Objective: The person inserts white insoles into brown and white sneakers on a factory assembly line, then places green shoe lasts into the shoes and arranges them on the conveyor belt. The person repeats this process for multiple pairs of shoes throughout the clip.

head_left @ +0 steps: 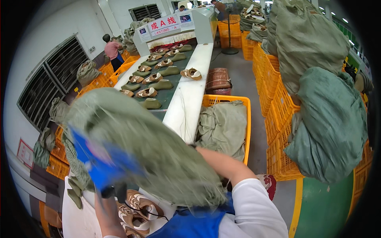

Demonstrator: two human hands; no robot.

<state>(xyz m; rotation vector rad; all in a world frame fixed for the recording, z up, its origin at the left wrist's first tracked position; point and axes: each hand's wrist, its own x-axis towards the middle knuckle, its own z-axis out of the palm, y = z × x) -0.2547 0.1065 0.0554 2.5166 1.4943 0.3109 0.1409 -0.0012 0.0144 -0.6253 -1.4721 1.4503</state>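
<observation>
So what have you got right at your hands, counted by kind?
Green sack: 1
Blurred blue piece on it: 1
Tan and white shoes beneath: 3 showing, partly hidden
Total: 5

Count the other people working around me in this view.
3. One person in a pink top stands left of the conveyor by the orange crates; a second person and a third person are behind the white machine. Others may be hidden behind the sacks.
</observation>
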